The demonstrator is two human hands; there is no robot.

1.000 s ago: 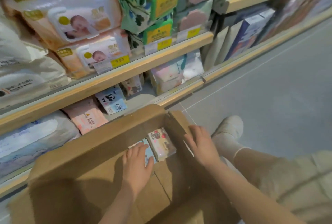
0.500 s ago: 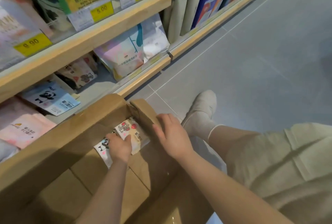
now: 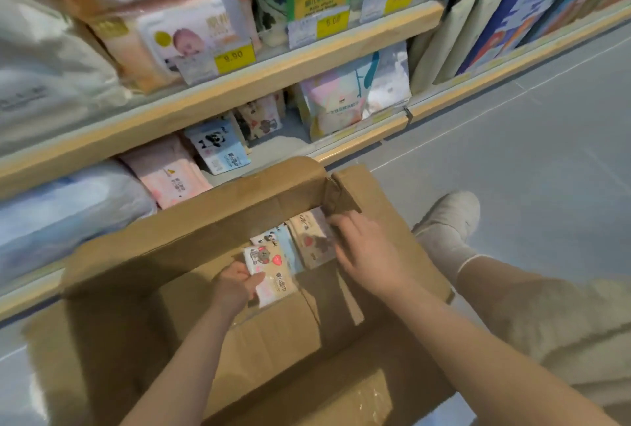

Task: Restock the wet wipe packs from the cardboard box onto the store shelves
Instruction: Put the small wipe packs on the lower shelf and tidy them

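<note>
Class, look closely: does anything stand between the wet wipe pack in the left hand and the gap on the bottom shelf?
Only the cardboard box's far wall; the pack must rise over it.

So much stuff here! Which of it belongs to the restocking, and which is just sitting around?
Part of the job:
cardboard box
bear-print pack gripped by left hand
second pack touched by right hand
bottom shelf

Just there:
blue boxes
baby-picture packs
</note>
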